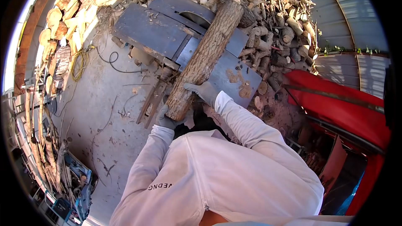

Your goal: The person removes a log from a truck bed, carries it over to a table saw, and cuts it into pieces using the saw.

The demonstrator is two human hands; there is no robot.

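Note:
A long, thick log (pixel 205 60) with rough bark lies slantwise across a grey metal saw table (pixel 155 31), its near end sticking out over the front edge towards my body. My left hand (pixel 166 119), in a grey glove, grips the near end of the log from the left. On the log's right side, a little farther up, my right hand (pixel 203 92) is closed round the bark, also gloved. Part of a round blade (pixel 195 19) shows in a slot left of the log's far half. The fingers under the log are hidden.
Cut branches (pixel 289 35) are heaped behind and right of the table. Split wood (pixel 54 21) is stacked at the far left, near a yellow cable (pixel 79 65) on the floor. A red machine or cover (pixel 339 104) stands at the right. Long sticks (pixel 39 142) lean at the left.

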